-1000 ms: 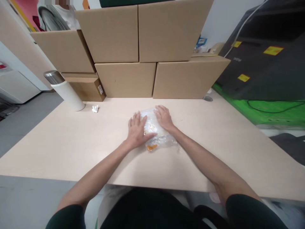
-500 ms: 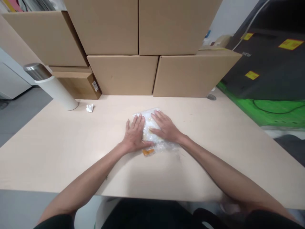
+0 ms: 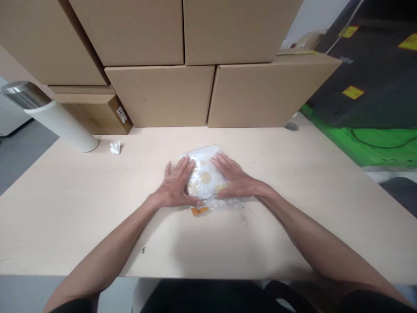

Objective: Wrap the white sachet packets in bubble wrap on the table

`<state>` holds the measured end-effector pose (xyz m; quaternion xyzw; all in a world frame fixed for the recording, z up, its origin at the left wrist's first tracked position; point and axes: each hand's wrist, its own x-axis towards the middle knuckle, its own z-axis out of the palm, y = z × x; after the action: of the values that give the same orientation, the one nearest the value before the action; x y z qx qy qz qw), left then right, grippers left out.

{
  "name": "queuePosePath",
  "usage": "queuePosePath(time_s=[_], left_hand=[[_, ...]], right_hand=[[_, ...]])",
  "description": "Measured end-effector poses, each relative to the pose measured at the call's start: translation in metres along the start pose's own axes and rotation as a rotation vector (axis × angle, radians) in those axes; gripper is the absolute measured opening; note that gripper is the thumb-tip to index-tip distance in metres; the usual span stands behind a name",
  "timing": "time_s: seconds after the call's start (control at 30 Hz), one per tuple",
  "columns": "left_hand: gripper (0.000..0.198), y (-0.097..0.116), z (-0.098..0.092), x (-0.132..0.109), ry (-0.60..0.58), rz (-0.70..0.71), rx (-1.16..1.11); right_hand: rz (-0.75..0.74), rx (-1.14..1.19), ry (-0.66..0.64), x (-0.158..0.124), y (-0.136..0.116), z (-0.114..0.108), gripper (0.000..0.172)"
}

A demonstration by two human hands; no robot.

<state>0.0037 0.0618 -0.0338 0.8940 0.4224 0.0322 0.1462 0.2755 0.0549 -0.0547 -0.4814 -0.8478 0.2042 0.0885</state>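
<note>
A flat white packet with round tan spots, wrapped in clear plastic [image 3: 206,177], lies on the pale tabletop between my hands. My left hand [image 3: 176,183] rests on its left edge, fingers spread and thumb along the near edge. On the right edge lies my right hand [image 3: 235,176], its fingers also stretched out and the thumb at the near corner. A loose clear flap with an orange patch [image 3: 199,211] sticks out on the near side. What is inside the wrapping I cannot make out.
Cardboard boxes [image 3: 159,98] are stacked along the table's back edge. A white bottle with a metal cap [image 3: 63,124] stands at the left, beside a crumpled tissue [image 3: 115,148]. To the right, beyond the table, are a black case [image 3: 374,100] and a green surface [image 3: 384,150].
My right hand has slid right, off the packet's middle, uncovering a large tan spot. My left hand has shifted slightly left. The view has moved a little.
</note>
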Motion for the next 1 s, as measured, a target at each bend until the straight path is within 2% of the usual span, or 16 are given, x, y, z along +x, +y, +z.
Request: queuePosePath(time_s=[0.1, 0.3, 0.43, 0.5, 0.6, 0.7, 0.77, 0.87, 0.93, 1.0], left_hand=[[0.131, -0.006, -0.001, -0.001, -0.018, -0.004, 0.005], [0.125, -0.002, 0.003, 0.001, -0.004, -0.03, 0.01], [0.125, 0.005, 0.002, -0.003, 0.088, -0.079, 0.035], [0.115, 0.007, 0.001, -0.006, 0.133, -0.049, 0.064], [0.098, 0.008, 0.001, -0.008, 0.09, 0.024, 0.088], [0.097, 0.008, 0.0, -0.01, 0.066, 0.028, 0.08], [0.097, 0.012, -0.001, -0.012, 0.092, 0.045, 0.059], [0.096, 0.025, 0.0, -0.016, 0.171, 0.142, 0.059], [0.098, 0.036, 0.004, -0.018, 0.209, 0.227, 0.104], [0.093, 0.045, 0.011, -0.019, 0.226, 0.282, 0.158]], right_hand=[[-0.015, 0.005, -0.037, -0.005, 0.006, -0.001, 0.122], [0.008, -0.002, 0.013, -0.002, 0.001, 0.0, 0.121], [0.046, 0.003, 0.064, -0.005, -0.005, 0.001, 0.119], [0.082, 0.013, 0.09, -0.008, -0.008, 0.003, 0.116], [0.13, 0.043, 0.136, -0.012, -0.011, 0.006, 0.114], [0.118, 0.161, 0.176, -0.017, -0.01, 0.005, 0.115], [0.105, 0.378, 0.242, -0.02, -0.006, 0.002, 0.108], [0.19, 0.739, 0.443, -0.022, 0.006, -0.001, 0.084], [0.28, 0.833, 0.58, -0.02, 0.014, -0.001, 0.073], [0.326, 0.844, 0.645, -0.017, 0.02, 0.001, 0.067]])
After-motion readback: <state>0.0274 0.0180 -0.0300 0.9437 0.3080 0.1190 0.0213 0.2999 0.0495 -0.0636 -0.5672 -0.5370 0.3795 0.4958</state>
